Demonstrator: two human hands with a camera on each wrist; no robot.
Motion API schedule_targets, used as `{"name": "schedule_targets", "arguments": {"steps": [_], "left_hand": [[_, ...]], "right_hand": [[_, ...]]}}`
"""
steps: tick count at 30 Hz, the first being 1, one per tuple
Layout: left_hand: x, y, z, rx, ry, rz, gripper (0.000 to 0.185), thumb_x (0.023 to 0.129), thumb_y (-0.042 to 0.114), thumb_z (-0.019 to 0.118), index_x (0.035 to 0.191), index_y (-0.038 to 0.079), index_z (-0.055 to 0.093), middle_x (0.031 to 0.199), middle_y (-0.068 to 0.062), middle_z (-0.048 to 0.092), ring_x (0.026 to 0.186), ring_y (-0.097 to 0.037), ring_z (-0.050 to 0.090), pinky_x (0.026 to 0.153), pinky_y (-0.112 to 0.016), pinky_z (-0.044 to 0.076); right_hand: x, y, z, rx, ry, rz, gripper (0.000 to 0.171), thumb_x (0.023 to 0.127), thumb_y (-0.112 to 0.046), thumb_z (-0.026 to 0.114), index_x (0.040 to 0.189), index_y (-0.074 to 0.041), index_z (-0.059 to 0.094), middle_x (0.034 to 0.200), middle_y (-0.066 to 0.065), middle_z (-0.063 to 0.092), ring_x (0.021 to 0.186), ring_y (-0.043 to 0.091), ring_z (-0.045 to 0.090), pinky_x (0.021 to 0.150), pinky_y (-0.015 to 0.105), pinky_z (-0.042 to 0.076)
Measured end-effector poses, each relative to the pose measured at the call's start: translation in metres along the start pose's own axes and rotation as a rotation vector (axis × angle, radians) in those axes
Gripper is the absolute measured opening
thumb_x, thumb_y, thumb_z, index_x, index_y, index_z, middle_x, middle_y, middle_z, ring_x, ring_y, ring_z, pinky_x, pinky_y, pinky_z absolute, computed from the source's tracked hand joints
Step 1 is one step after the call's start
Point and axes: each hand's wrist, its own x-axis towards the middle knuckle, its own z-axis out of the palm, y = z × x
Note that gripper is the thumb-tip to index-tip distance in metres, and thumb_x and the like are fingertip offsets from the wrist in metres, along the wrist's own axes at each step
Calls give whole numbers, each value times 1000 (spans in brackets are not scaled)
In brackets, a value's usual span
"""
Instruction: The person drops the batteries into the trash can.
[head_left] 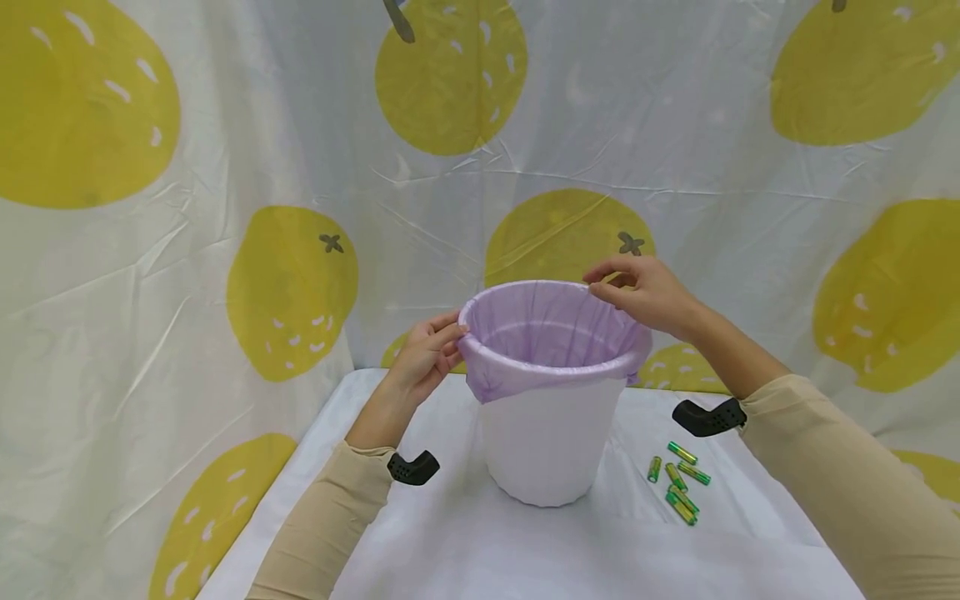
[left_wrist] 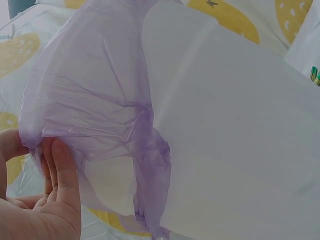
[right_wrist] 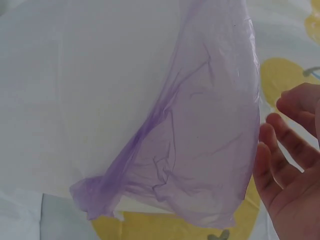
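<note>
A white trash bin stands upright on the white-covered table, lined with a translucent purple trash bag. The bag's top is folded outward over the rim and hangs down the outside. At the rim's left side, my left hand pinches the bag-covered edge, thumb on top and fingers beneath the overhang. My right hand hovers at the far right of the rim. In the right wrist view its loosely bent fingers are right beside the bag's smooth edge, holding nothing. A bunched purple fold hangs below.
Several green-and-gold batteries lie loose on the table to the right of the bin. Behind and at the left hangs a white cloth with yellow fruit prints. Black wrist-worn pieces stick out from both sleeves.
</note>
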Motion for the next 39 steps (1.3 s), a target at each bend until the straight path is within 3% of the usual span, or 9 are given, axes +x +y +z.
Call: {"name": "schedule_targets", "arguments": {"steps": [10,22,28,39], "left_hand": [[-2,1,-1,12,2,5,47,103,-5,55,147,-15,41,125,-21,55,86,-15,68,81,-25,58],[-2,0,-2,11,9,6,47,103,-5,55,146,-15,41,127,-24,54,85,-15,69,80,-24,58],[-3,0,-2,6,9,9,47,103,-6,54,146,-16,41,126,-24,54,84,-15,69,79,-24,58],[0,-2,0,-6,-2,14,47,102,-6,55,146,-16,40,124,-23,55,83,-15,68,78,-24,58]], "right_hand": [[-16,7,-7,-3,-4,15,24,104,-18,63,120,-3,72,118,20,67,100,36,63,74,27,57],[-35,19,-16,-15,24,74,27,104,-17,64,124,0,70,119,18,67,97,29,64,72,24,52],[-45,24,-18,-24,53,37,24,103,-14,65,122,0,70,118,18,67,93,22,66,71,23,54],[-73,40,-24,-34,114,25,20,103,-12,65,120,-2,71,113,-1,67,92,12,63,72,23,56]]}}
